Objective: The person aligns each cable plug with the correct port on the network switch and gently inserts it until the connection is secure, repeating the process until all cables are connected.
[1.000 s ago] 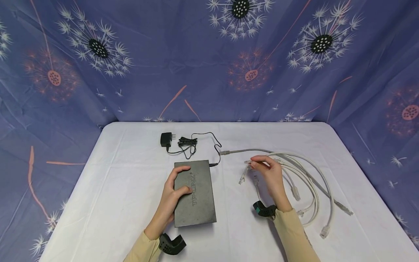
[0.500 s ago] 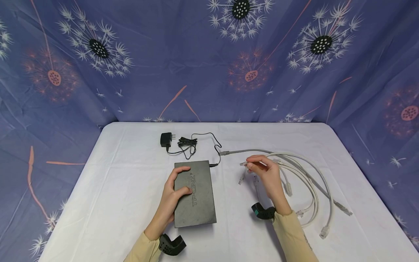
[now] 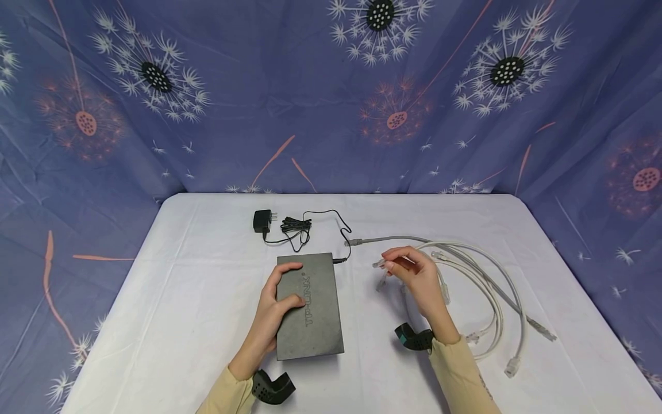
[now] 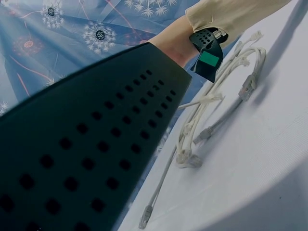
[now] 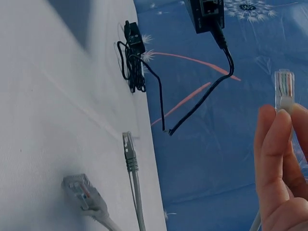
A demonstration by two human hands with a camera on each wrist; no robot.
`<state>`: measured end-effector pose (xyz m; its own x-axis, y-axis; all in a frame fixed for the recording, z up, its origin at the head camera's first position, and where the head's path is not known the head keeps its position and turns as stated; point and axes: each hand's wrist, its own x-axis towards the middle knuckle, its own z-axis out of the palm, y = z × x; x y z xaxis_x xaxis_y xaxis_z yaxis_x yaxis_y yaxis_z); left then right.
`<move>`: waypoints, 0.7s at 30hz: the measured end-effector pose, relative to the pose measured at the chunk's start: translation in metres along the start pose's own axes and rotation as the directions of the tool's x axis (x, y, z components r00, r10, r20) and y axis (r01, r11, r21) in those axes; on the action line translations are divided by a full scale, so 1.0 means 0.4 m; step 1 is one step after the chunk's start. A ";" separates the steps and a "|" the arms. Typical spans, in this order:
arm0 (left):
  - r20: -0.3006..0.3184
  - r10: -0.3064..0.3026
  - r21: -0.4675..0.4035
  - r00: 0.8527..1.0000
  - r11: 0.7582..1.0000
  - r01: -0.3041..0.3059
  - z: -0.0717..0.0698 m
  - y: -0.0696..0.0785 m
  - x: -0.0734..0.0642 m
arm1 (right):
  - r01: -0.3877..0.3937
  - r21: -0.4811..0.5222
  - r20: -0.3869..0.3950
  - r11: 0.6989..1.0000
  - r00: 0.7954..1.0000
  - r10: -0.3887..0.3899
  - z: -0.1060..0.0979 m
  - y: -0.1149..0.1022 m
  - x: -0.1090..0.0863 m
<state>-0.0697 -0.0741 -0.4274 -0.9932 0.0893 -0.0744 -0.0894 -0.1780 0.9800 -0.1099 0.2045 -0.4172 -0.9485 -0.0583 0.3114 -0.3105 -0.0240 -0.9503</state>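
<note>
My left hand (image 3: 271,305) grips the left side of a dark grey TP-Link network switch (image 3: 318,330), thumb on its top face. In the left wrist view the vented side of the switch (image 4: 96,139) hides that hand. A black power cord (image 5: 220,37) is plugged into the switch's far end. Right of the box, my right hand (image 3: 421,282) pinches an Ethernet cable between thumb and fingers; its clear plug (image 5: 284,89) points up past the fingertips in the right wrist view. The plug is apart from the switch.
Several pale Ethernet cables (image 3: 499,313) lie looped around the right forearm. A grey Ethernet cable (image 3: 393,237) stretches behind the right hand. The black power adapter (image 3: 262,221) and its bundled cord (image 3: 296,225) lie at the back. A patterned curtain (image 3: 310,86) hangs behind the white table (image 3: 196,322).
My right hand has moved left towards the switch, bringing the pinched plug and its cable along. The left hand keeps its grip; the switch has shifted very slightly right.
</note>
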 end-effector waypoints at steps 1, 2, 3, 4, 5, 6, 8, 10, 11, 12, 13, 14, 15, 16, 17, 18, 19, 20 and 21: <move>0.001 0.000 -0.002 1.000 1.000 0.000 0.001 0.000 0.000 | -0.001 0.006 0.001 1.000 1.000 0.001 0.002 -0.001 0.000; 0.003 0.001 -0.004 1.000 1.000 -0.001 0.002 0.001 0.000 | -0.001 0.010 0.004 1.000 1.000 0.001 0.003 -0.001 0.000; 0.004 0.001 -0.003 1.000 1.000 -0.001 0.003 0.001 0.000 | -0.001 0.011 0.008 1.000 1.000 0.001 0.004 -0.001 0.000; 0.005 0.002 -0.004 1.000 1.000 -0.002 0.004 0.002 0.000 | 0.001 0.010 0.011 1.000 1.000 -0.001 0.005 0.000 0.000; 0.005 0.003 -0.003 1.000 1.000 -0.003 0.005 0.002 0.000 | 0.000 0.011 0.014 1.000 1.000 0.000 0.006 0.000 -0.001; 0.006 0.003 -0.003 1.000 1.000 -0.003 0.005 0.002 0.000 | -0.001 0.019 0.017 1.000 1.000 0.001 0.006 0.000 -0.001; 0.009 0.005 -0.001 1.000 1.000 -0.005 0.007 0.003 0.000 | -0.004 0.036 0.029 0.999 1.000 0.003 0.007 0.001 -0.004; 0.009 0.007 0.000 1.000 1.000 -0.007 0.009 0.005 0.000 | 0.001 0.051 0.044 0.999 0.999 -0.003 0.008 0.002 -0.006; 0.009 0.007 0.000 1.000 1.000 -0.007 0.010 0.006 0.000 | 0.004 0.059 0.052 0.998 0.999 -0.007 0.008 0.002 -0.007; 0.010 0.007 0.000 1.000 1.000 -0.007 0.011 0.007 0.000 | 0.009 0.065 0.060 0.998 0.998 -0.013 0.009 0.001 -0.008; 0.011 0.007 0.001 1.000 1.000 -0.007 0.012 0.008 0.001 | 0.016 0.064 0.066 0.998 0.998 -0.020 0.010 0.001 -0.009; 0.011 0.006 0.000 1.000 1.000 -0.006 0.013 0.009 0.001 | 0.023 0.063 0.071 0.998 0.997 -0.028 0.011 0.001 -0.009; 0.011 0.006 0.000 1.000 1.000 -0.006 0.014 0.010 0.000 | 0.032 0.061 0.074 0.998 0.997 -0.036 0.013 0.001 -0.009; 0.012 0.005 0.000 1.000 1.000 -0.005 0.014 0.011 0.000 | 0.038 0.061 0.074 0.997 0.996 -0.042 0.014 0.001 -0.009; 0.012 0.006 -0.001 1.000 1.000 -0.006 0.015 0.012 0.000 | 0.045 0.065 0.077 0.997 0.996 -0.050 0.016 0.000 -0.009; 0.012 0.007 -0.001 1.000 1.000 -0.007 0.016 0.013 0.000 | 0.051 0.068 0.079 0.996 0.995 -0.057 0.017 0.000 -0.009; 0.013 0.007 -0.001 1.000 1.000 -0.007 0.017 0.014 0.000 | 0.056 0.072 0.082 0.996 0.995 -0.062 0.019 -0.001 -0.009; 0.013 0.008 -0.003 1.000 1.000 -0.008 0.017 0.014 0.000 | 0.060 0.075 0.084 0.995 0.994 -0.067 0.020 -0.001 -0.008; 0.013 0.009 -0.003 1.000 1.000 -0.009 0.018 0.015 0.000 | 0.063 0.078 0.087 0.995 0.994 -0.070 0.022 -0.002 -0.008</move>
<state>-0.0697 -0.0683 -0.4202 -0.9929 0.1002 -0.0635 -0.0810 -0.1813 0.9801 -0.1059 0.1959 -0.4174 -0.9155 -0.1429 0.3762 -0.3639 -0.1054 -0.9255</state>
